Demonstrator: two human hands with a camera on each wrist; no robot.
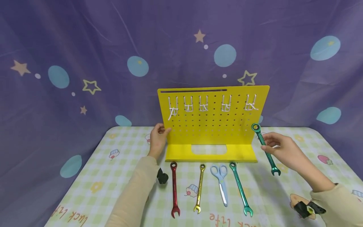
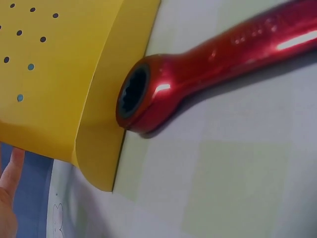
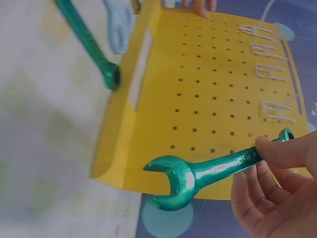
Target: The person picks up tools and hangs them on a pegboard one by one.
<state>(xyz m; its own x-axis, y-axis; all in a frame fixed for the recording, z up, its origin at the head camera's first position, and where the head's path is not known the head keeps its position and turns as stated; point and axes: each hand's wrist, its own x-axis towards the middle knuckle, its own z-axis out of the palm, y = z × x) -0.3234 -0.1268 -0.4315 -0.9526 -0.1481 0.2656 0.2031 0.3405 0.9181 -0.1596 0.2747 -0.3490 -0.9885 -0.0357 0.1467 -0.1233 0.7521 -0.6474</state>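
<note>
A yellow pegboard point(image 1: 210, 135) with several white wire hooks point(image 1: 203, 104) stands upright on its folded base. My left hand point(image 1: 158, 140) pinches its left edge, thumb on the front and fingers partly hidden behind; a bit of that hand point(image 2: 7, 198) shows in the left wrist view. Off the board's right side, my right hand point(image 1: 280, 149) holds a green combination wrench point(image 1: 266, 149) between thumb and fingers. Its ring end points up toward the board and its open end point(image 3: 173, 183) hangs down. The hooks bear no tools.
In front of the base lie a red wrench point(image 1: 174, 189), a small gold wrench point(image 1: 200, 189), light blue scissors point(image 1: 222, 186) and a second green wrench point(image 1: 240, 189). A checked cloth point(image 1: 93, 170) covers the table, and a purple curtain point(image 1: 175, 37) hangs behind.
</note>
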